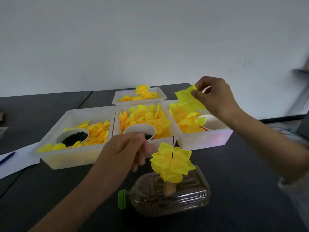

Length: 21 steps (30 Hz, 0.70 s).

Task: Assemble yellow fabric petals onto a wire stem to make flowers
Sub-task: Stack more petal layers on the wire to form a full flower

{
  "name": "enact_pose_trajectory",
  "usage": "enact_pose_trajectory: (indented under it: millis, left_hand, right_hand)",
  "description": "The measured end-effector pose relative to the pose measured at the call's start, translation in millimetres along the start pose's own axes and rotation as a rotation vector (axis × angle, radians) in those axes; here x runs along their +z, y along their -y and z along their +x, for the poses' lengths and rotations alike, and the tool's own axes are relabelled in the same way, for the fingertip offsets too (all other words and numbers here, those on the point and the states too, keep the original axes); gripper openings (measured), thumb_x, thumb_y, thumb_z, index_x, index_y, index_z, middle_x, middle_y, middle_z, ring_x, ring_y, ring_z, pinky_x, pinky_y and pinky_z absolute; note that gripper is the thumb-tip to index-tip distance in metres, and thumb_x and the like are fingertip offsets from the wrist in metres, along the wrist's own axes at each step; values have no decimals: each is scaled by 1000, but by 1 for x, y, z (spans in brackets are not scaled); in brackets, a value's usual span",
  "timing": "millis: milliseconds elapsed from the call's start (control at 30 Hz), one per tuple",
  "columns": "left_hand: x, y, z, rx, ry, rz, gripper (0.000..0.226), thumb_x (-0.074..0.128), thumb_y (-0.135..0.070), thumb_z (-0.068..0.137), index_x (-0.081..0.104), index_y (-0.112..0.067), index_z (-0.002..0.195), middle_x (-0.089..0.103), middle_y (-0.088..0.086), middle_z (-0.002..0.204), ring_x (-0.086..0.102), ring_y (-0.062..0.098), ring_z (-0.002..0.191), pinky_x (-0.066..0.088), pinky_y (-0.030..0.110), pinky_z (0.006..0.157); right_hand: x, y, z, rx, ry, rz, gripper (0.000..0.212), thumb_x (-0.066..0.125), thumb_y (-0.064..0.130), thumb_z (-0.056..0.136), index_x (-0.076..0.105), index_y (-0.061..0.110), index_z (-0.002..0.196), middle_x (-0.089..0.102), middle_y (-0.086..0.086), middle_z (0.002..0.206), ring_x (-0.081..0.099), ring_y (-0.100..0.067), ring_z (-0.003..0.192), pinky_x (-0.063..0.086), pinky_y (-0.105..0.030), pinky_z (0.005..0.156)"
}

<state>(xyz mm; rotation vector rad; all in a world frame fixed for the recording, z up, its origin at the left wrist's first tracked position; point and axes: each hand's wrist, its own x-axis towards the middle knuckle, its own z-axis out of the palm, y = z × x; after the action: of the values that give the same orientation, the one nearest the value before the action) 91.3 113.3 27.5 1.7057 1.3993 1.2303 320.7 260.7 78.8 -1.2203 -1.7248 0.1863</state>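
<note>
A dark, matte tabletop fills the lower half of the frame, below a plain pale wall. Four translucent white plastic bins sit across the middle. The left bin holds round yellow petals and a white paper cup of small black beads. The centre bin is heaped with petals around a second cup, whose contents are mostly hidden behind the left hand. The right bin holds more petals and a third cup, partly covered by the right wrist. The rear bin holds looser yellow pieces.

At lower centre a clear ribbed plastic bottle with a green cap lies on its side with dark grains inside. From it rises a part-built flower of soft overlapping yellow fabric petals, and a thin dark wire stem pokes up through its middle.

The right hand, in the upper right of the frame, pinches a creased yellow petal piece between thumb and fingers above the right bin. The left hand, at centre, is blurred with its fingers curled. I cannot tell whether it holds anything.

White paper and a blue pen are cut off at the left edge.
</note>
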Motion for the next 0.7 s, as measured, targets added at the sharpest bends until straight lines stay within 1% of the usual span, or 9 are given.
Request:
enact_pose_trajectory:
  millis: [67,133,200,267,367,433,533,600,700]
  left_hand:
    - [7,-12,3,-63,74,-174,44,40,-46,89,73,-17,87,69,1,69,61,12,54,40,17,42]
    - [16,-25,5,-186,203,-352,57,39,-59,74,69,-19,103,74,0,84,69,15,66,47,21,43]
    - [24,-38,6,-309,287,-515,70,42,-65,63,65,-17,109,74,1,85,71,17,71,51,25,44]
    - [27,-45,4,-368,254,-588,68,48,-64,69,63,-13,110,68,3,74,68,17,64,50,28,43]
    - [26,-44,-1,-296,141,-467,30,52,-41,92,65,-14,94,61,3,66,59,13,52,43,25,44]
    - [23,-41,-3,-228,98,-390,30,50,-31,97,65,-18,75,60,3,62,54,11,48,40,24,43]
    - [21,-40,-4,-145,171,-276,35,45,-30,100,63,-6,82,62,4,57,53,15,46,40,23,43]
    - [22,-38,-5,-126,222,-257,37,45,-30,99,60,1,86,63,8,56,54,14,45,40,24,43]
    - [24,-37,-2,-125,227,-283,34,45,-29,99,64,-5,85,62,9,55,55,14,45,40,24,42]
  right_hand:
    - [-7,36,-32,-313,-75,-87,3,65,14,82,63,13,83,60,-3,86,51,-17,77,40,-30,69]
    - [-9,62,-67,-560,-112,-203,6,65,14,82,63,11,86,57,-5,90,48,-24,82,38,-36,68]
    - [-5,75,-98,-709,-136,-308,6,65,13,81,65,7,84,60,-10,91,48,-31,79,37,-40,65]
    - [-1,79,-119,-745,-103,-340,6,66,14,82,67,8,81,62,-10,93,50,-31,80,36,-40,66]
    - [-4,74,-131,-698,55,-202,15,67,27,86,68,13,85,60,-4,97,51,-26,87,39,-39,71]
    - [-10,69,-132,-619,161,-20,21,61,34,89,68,14,92,55,1,100,50,-21,93,42,-36,78]
    - [-22,64,-125,-429,127,65,26,52,41,91,60,22,106,49,11,102,49,-10,100,40,-21,84]
    - [-27,63,-115,-215,162,141,31,47,53,93,58,27,107,53,16,97,52,-3,91,41,-11,75]
    - [-30,56,-97,148,411,347,59,34,62,89,67,13,83,63,-3,73,53,-5,61,42,-13,55]
